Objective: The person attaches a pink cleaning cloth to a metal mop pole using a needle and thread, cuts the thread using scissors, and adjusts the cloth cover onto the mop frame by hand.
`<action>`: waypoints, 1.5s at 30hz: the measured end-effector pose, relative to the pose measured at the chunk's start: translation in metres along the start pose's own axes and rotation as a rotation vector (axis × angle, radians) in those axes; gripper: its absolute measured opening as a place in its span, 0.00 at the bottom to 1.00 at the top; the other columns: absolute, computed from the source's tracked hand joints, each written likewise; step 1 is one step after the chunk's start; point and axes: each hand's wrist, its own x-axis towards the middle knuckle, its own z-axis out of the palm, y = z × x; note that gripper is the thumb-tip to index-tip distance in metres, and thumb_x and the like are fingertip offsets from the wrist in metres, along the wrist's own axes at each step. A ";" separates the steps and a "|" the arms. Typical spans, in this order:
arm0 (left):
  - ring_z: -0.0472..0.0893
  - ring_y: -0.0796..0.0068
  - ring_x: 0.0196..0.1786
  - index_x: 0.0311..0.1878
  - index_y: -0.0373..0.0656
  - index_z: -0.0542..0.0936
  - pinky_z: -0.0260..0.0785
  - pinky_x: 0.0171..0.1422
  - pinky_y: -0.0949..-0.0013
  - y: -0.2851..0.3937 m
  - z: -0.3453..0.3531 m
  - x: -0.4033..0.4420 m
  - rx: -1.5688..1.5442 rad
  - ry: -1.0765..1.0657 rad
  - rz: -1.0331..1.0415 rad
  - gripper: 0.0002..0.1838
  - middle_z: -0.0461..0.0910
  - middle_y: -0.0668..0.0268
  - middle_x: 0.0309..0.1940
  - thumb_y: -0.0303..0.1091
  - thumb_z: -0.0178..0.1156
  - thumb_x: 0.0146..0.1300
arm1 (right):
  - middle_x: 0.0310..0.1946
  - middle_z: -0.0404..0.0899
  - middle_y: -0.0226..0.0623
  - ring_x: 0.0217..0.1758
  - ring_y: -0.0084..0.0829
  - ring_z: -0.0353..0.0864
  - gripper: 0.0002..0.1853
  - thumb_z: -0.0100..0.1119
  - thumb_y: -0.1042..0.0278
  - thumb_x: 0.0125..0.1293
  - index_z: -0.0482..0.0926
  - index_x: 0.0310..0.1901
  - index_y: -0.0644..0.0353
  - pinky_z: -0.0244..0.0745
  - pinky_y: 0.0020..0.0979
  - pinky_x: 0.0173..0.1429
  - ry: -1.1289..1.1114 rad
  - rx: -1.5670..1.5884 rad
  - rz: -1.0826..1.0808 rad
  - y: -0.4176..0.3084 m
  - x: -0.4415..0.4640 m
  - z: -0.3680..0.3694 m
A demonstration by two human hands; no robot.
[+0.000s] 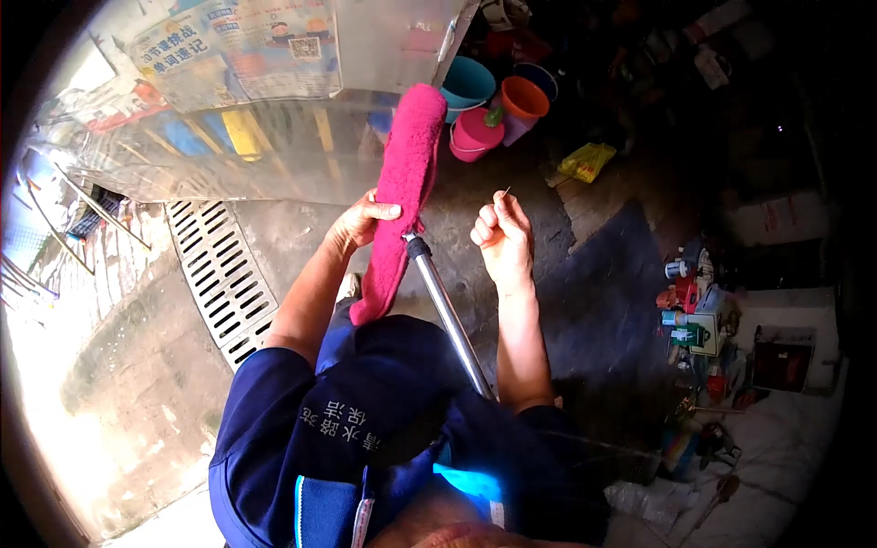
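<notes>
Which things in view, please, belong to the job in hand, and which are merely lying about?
Apparently in the job:
fluffy pink pad, held by the left hand
metal pole
thin object pinched in the right hand

Apparently just lying about:
teal bucket
orange bucket
pink bucket
yellow bag

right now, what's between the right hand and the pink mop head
In the head view, only concrete floor shows in the gap between the right hand and the pink mop head.

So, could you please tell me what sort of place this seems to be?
It looks like a utility or storage area, perhaps partly open-air: a slotted drain cover is set in the ground, several buckets stand grouped together, and there is a pink mop head.
</notes>
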 end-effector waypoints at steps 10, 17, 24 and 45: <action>0.84 0.61 0.37 0.52 0.38 0.74 0.79 0.48 0.55 -0.007 0.015 -0.008 0.028 0.139 0.057 0.25 0.82 0.60 0.36 0.28 0.71 0.49 | 0.21 0.63 0.22 0.21 0.15 0.60 0.05 0.53 0.69 0.72 0.73 0.43 0.60 0.60 0.20 0.26 0.068 -0.360 -0.260 0.006 -0.020 0.024; 0.84 0.60 0.38 0.55 0.38 0.72 0.79 0.48 0.55 -0.004 0.016 -0.010 0.073 0.170 0.065 0.28 0.81 0.59 0.38 0.28 0.71 0.49 | 0.21 0.66 0.25 0.22 0.18 0.64 0.05 0.52 0.68 0.73 0.72 0.44 0.59 0.65 0.23 0.29 0.090 -0.272 -0.319 0.010 -0.015 0.016; 0.83 0.59 0.42 0.59 0.38 0.69 0.77 0.52 0.55 0.002 0.025 -0.010 0.076 0.165 0.015 0.33 0.80 0.58 0.42 0.30 0.72 0.50 | 0.30 0.80 0.34 0.30 0.24 0.80 0.09 0.52 0.63 0.73 0.72 0.47 0.60 0.76 0.25 0.38 0.204 -0.733 -0.083 0.014 -0.015 -0.008; 0.76 0.66 0.55 0.63 0.45 0.68 0.73 0.58 0.57 -0.019 0.029 -0.002 0.109 0.233 0.224 0.35 0.76 0.61 0.52 0.35 0.73 0.53 | 0.25 0.67 0.28 0.19 0.24 0.75 0.23 0.65 0.81 0.54 0.63 0.48 0.61 0.73 0.26 0.22 0.247 -0.590 0.208 0.020 -0.061 0.041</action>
